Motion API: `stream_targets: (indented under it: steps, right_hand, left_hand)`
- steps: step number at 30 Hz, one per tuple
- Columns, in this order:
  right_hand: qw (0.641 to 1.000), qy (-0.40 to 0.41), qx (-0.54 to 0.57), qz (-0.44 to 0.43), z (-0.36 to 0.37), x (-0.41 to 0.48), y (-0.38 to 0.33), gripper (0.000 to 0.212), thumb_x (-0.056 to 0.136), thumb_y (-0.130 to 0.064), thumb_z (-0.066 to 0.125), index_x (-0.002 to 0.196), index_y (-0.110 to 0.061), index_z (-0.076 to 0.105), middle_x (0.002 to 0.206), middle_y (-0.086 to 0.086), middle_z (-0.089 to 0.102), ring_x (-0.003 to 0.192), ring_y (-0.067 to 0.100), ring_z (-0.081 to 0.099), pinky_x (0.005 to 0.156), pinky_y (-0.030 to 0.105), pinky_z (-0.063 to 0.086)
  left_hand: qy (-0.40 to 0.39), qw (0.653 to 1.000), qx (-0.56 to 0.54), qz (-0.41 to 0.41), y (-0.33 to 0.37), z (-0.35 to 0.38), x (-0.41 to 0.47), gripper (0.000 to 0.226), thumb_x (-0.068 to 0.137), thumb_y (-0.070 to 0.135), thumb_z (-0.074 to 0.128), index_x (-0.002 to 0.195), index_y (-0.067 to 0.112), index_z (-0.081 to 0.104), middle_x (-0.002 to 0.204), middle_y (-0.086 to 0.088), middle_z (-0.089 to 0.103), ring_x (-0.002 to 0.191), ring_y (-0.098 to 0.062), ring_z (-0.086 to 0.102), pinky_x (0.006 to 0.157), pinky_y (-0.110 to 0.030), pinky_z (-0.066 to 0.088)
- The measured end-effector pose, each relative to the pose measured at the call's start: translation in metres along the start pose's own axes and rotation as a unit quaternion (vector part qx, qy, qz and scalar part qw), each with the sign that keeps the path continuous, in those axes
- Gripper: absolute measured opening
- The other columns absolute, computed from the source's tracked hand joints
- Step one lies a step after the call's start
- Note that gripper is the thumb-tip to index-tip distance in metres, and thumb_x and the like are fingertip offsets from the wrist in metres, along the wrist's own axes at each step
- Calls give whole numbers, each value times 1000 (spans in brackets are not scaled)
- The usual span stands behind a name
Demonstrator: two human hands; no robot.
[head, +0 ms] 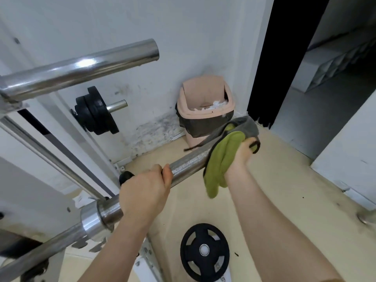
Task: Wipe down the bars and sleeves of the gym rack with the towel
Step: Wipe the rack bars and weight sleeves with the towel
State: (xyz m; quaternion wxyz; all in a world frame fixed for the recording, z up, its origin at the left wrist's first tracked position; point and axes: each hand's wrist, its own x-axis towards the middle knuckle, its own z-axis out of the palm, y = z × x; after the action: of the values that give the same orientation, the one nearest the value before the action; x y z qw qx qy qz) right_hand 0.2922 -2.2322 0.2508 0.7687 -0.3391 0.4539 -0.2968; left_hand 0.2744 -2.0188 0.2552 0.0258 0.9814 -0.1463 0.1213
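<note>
While left hand [145,187] grips the sleeve [189,161] | right hand [243,153] at 2 o'clock bunches soft towel [220,159] | steel slippery, heavy

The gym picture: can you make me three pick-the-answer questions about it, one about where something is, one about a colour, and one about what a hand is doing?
1. Where is the loose weight plate?
A. On the floor below the arms
B. Inside the bin
C. On the upper bar

2. What colour is the bin?
A. Blue
B. Pink
C. Yellow

3. What is the right hand doing?
A. Hanging open
B. Lifting a plate
C. Pressing the towel around the sleeve

Answers:
1. A: it lies flat on the floor.
2. B: its body and lid are pale pink, and it stands in the corner.
3. C: the green-grey towel is wrapped on the sleeve's end, while the left hand grips the bare metal.
</note>
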Motion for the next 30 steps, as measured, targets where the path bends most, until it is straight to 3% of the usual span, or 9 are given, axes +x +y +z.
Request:
stream_targets:
  steps: [2,4,7,11,17,22,24,27,30]
  right_hand:
    - [999,-7,-7,36,0,-22,24,46,106,-38,24,143,-16,38,135,3,49,120,21,51,89,23,35]
    - [993,-63,7,104,-8,-57,51,47,104,-42,26,142,-18,40,130,-4,48,114,16,52,95,24,37]
    - [978,-106,25,176,-21,-79,63,39,101,-40,38,113,-11,61,116,11,65,101,28,62,97,42,49]
    - [987,-76,-7,138,-9,-60,31,25,98,-30,43,86,-14,59,98,8,64,91,27,61,90,40,51]
    - [998,-15,-40,43,10,-8,-11,47,97,-38,42,137,-14,47,125,4,57,106,24,53,98,39,44]
    - [996,-28,67,50,0,17,-26,41,100,-38,38,130,-13,51,112,4,62,101,24,60,81,36,47]
    - [991,-34,118,46,1,4,-16,41,102,-35,35,134,-14,48,120,5,58,113,27,56,87,36,43]
    - [984,-61,125,111,5,-43,15,35,101,-41,33,127,-23,47,115,1,56,100,21,52,99,40,36]
    - [967,-108,122,195,3,-97,55,35,100,-38,37,123,-17,51,121,6,57,104,27,55,101,42,41]
  left_hand:
    - [7,1000,6,9,0,1,-3,53,97,49,19,66,20,50,45,4,45,35,-21,43,38,-23,34]
    - [11,1000,8,16,-1,0,-5,55,98,50,16,71,20,53,51,3,50,40,-22,47,40,-25,33]
    - [14,1000,-10,14,-1,-1,-5,55,98,51,8,82,23,53,65,4,56,56,-21,55,51,-31,41]
    - [26,1000,-4,13,-2,-1,-5,63,95,53,0,77,23,53,58,4,54,50,-21,53,47,-29,40]
    - [31,999,6,17,-4,4,-2,58,96,53,9,71,22,50,54,4,50,43,-20,48,43,-27,41]
    - [0,1000,-5,4,-4,2,0,54,98,51,15,71,20,50,54,3,52,45,-21,50,49,-31,47]
    - [-11,1000,-19,-4,-5,0,3,54,97,49,14,71,19,49,54,3,53,48,-23,53,54,-34,50]
    - [1,1000,-14,8,-2,0,-1,55,99,43,11,75,18,54,56,1,55,48,-24,52,51,-31,47]
    - [37,999,2,20,3,7,-21,44,101,38,24,100,16,62,83,-5,66,72,-27,60,65,-37,44]
